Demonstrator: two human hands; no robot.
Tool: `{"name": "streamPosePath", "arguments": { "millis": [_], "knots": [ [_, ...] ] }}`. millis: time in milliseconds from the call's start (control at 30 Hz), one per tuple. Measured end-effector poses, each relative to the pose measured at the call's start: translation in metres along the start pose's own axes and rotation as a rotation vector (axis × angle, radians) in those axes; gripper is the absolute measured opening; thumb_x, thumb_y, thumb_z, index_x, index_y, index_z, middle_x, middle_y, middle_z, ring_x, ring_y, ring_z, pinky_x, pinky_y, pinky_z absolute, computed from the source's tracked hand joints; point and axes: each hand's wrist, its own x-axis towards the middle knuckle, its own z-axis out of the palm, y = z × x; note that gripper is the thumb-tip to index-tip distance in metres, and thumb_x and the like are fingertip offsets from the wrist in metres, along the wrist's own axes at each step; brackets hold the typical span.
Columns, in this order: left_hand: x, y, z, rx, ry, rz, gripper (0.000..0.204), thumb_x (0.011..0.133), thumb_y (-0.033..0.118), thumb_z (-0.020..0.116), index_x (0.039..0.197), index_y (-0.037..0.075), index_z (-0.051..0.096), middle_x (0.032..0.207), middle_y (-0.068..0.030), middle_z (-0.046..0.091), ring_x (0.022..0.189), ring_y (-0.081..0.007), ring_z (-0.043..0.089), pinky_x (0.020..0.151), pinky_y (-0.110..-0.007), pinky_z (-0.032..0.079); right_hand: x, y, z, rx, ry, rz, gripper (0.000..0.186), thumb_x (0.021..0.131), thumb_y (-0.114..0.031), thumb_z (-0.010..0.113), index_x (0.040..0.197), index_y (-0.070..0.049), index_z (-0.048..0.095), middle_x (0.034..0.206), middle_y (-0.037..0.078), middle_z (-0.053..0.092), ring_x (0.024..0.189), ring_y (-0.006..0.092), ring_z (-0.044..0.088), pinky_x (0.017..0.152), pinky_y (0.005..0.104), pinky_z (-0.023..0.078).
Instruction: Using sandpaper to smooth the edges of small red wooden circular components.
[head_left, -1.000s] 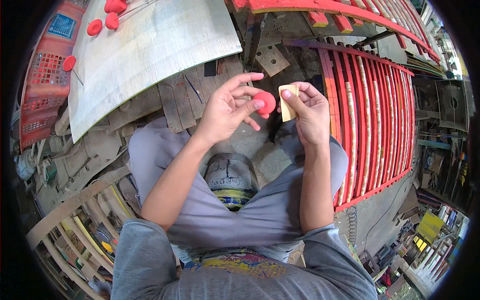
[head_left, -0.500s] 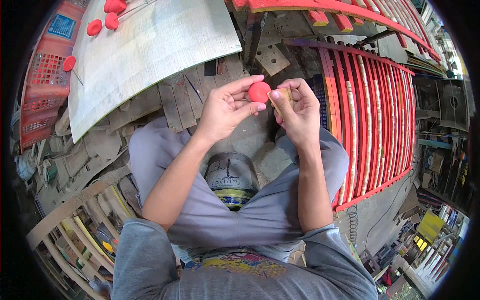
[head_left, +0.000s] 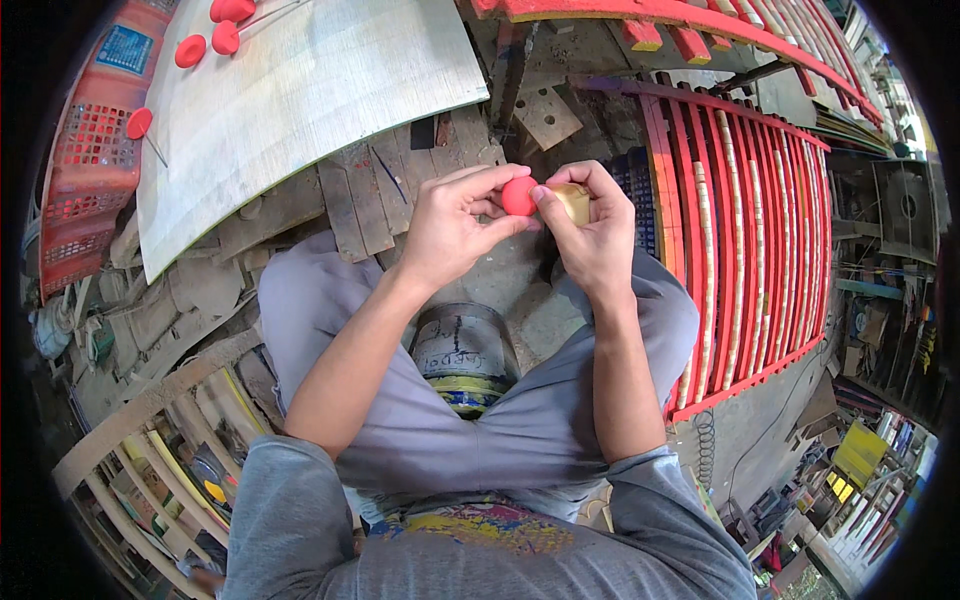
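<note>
My left hand [head_left: 448, 225] pinches a small round red piece [head_left: 518, 198] between thumb and fingertips, above my lap. On its right side, my right thumb touches this piece. My right hand [head_left: 600, 235] holds a folded tan sheet that looks like sandpaper [head_left: 574, 203], its flat face showing beside the thumb. Whether the sheet itself presses on the red piece I cannot tell. Similar red round heads on thin metal rods lie up at the left, one of them a red disc [head_left: 140, 123] near the edge of a pale board [head_left: 330, 90].
A red perforated plastic crate [head_left: 88, 150] stands at the far left. Red slatted racks [head_left: 690, 250] fill the right, bearing rows of small pale pieces. Between my legs sits a paint-stained bucket [head_left: 462, 345]. A wooden slatted chair part [head_left: 150, 410] lies at lower left.
The red piece has turned, so the small dimple seen on its face earlier no longer shows. My right thumb has shifted onto it, and more of the tan sheet's face shows.
</note>
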Motion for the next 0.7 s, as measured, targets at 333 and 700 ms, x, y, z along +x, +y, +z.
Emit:
{"name": "streamPosePath", "arguments": {
  "millis": [333,700],
  "knots": [
    [-0.004,0.004,0.003,0.225,0.067,0.202,0.044,0.07,-0.007,0.073,0.112,-0.003,0.062,0.099,-0.0131,0.063,0.089,-0.0164,0.064,0.072,-0.028,0.059,-0.002,-0.012,0.003,-0.023,0.056,0.071,0.014,0.078,-0.005,0.07,0.08,-0.001,0.057,0.071,-0.001,0.059,0.065,0.0033,0.052,0.058,0.0195,0.044],
    [-0.007,-0.003,0.013,0.153,0.128,0.185,0.047,0.068,-0.004,0.076,0.113,0.0,0.062,0.096,-0.013,0.065,0.085,-0.0183,0.066,0.071,-0.03,0.06,0.0,-0.014,-0.004,0.175,-0.023,0.315,0.011,0.079,-0.005,0.069,0.078,0.0,0.059,0.067,-0.002,0.057,0.058,0.0008,0.047,0.049,0.0165,0.037]
  ]
}}
